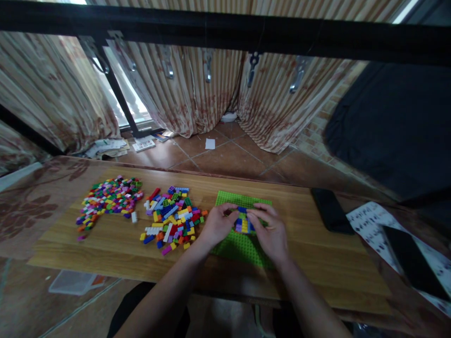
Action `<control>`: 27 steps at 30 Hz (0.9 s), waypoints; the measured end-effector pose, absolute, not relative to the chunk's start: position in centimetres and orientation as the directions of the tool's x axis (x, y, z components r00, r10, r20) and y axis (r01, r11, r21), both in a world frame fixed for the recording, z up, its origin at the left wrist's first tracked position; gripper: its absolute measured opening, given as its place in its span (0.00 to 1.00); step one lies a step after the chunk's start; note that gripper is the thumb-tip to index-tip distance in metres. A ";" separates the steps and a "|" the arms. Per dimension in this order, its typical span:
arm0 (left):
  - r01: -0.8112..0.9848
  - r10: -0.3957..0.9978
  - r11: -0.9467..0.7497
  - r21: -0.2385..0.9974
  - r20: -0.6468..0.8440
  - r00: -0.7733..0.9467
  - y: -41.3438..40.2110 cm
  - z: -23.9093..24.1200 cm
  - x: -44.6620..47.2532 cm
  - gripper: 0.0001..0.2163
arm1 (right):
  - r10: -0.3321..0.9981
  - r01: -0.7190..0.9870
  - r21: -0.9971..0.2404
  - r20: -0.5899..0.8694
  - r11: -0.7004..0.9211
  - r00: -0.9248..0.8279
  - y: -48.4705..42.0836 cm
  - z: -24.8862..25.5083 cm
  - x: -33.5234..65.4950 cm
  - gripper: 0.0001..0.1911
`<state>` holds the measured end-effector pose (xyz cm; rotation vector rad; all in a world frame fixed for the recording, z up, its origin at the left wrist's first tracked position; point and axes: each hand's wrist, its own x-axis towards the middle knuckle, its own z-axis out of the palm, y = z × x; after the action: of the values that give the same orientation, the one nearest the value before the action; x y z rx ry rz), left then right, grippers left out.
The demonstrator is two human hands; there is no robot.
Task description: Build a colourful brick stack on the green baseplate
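Observation:
A green studded baseplate (243,251) lies on the wooden table (317,263) in front of me. On it stands a small build of blue, yellow and purple bricks (243,221). My left hand (218,225) rests against the build's left side with fingers curled round it. My right hand (270,230) covers its right side, fingers bent and pressed on the bricks. Both hands meet over the build, and part of it is hidden under the fingers.
Two heaps of loose coloured bricks lie to the left: small ones (107,199) far left, larger ones (171,218) beside my left hand. A black phone (331,210) lies to the right, with a printed sheet (373,225) and a dark slab (412,263) beyond. Curtains hang behind the table.

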<state>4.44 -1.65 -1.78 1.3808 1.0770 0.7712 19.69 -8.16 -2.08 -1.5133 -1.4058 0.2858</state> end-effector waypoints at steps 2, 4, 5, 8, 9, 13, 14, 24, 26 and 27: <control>0.148 0.914 0.108 0.983 -0.157 0.375 -1.7 -1.6 4.3 0.13 | 0.818 0.523 -0.838 0.408 0.159 0.406 -7.8 -1.9 20.3 0.14; 0.156 0.909 0.095 0.983 -0.150 0.388 -1.7 -1.4 4.2 0.13 | 0.772 0.412 -0.908 0.317 0.079 0.551 -7.4 -2.0 20.8 0.16; 0.169 0.909 0.073 0.983 -0.135 0.393 -1.7 -1.3 4.2 0.14 | 0.754 0.337 -0.941 0.245 0.033 0.610 -7.2 -2.2 20.9 0.17; 0.235 0.915 -0.027 0.972 -0.071 0.398 -1.8 -1.3 4.2 0.16 | 0.749 0.125 -0.990 0.033 -0.067 0.662 -6.8 -2.7 21.0 0.20; 0.257 0.919 -0.057 0.965 -0.051 0.392 -1.8 -1.3 4.3 0.16 | 0.760 0.093 -0.992 -0.005 -0.086 0.650 -6.8 -2.9 20.9 0.21; 0.324 0.932 -0.093 0.941 -0.032 0.360 -1.7 -1.8 4.6 0.16 | 0.792 0.098 -0.986 -0.046 -0.132 0.608 -7.1 -2.8 20.5 0.24; 0.332 0.932 -0.088 0.939 -0.040 0.359 -1.7 -1.9 4.7 0.17 | 0.801 0.100 -0.985 -0.052 -0.138 0.596 -7.1 -2.7 20.5 0.24; 0.300 0.940 -0.041 0.953 -0.064 0.334 -1.4 -1.7 5.5 0.12 | 0.868 0.152 -0.975 -0.069 -0.164 0.492 -7.1 -3.2 20.2 0.19; 0.301 0.941 -0.039 0.953 -0.066 0.331 -1.4 -1.6 5.6 0.11 | 0.866 0.155 -0.976 -0.058 -0.154 0.497 -7.0 -3.4 20.2 0.18; 0.302 0.941 -0.041 0.952 -0.064 0.332 -1.4 -1.7 5.6 0.11 | 0.865 0.155 -0.976 -0.054 -0.150 0.499 -7.0 -3.4 20.2 0.17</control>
<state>5.58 -1.35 -1.65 1.5644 1.1640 0.7763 20.21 -6.99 -3.42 -1.6244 -0.8912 0.7929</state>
